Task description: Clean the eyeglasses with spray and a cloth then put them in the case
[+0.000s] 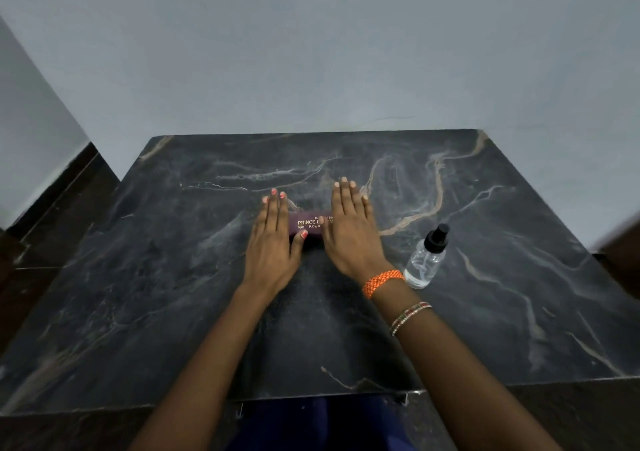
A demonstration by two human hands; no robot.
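Setting: dark marble tabletop [485,312] with pale and tan veins, pushed against a plain grey-blue wall [311,52]; dark flooring shows past the table's left edge.

Left hand [272,242]: lies palm down with the fingers straight and close together, pointing away from the person. It covers the left end of the eyeglass case. The thumb reaches out to the right and its tip rests on the case's near edge. Nails are painted orange-pink.

Right hand [353,232]: lies palm down as well, fingers straight and slightly fanned, laid over the right end of the case. The thumb comes in from the right across the printed lid and hides part of the lettering. Neither hand curls round anything; both rest flat on the case.

Eyeglass case [310,226]: dark purple, closed, lying crosswise on the tabletop between the two hands, near the middle of the table. Only its middle stretch shows, carrying gold lettering that begins "PRINCE". Whether eyeglasses are inside cannot be told.

Right wrist: a woven orange band [382,282] sits at the wrist, and a thin beaded bracelet [410,317] sits further up the forearm.

Spray bottle [425,265]: clear, with a black pump top, standing just beside the right wrist on its outer side, apart from the case. Clear liquid shows in it.

Near edge: blue cloth [294,426] of the person's clothing shows below the table, between the forearms.
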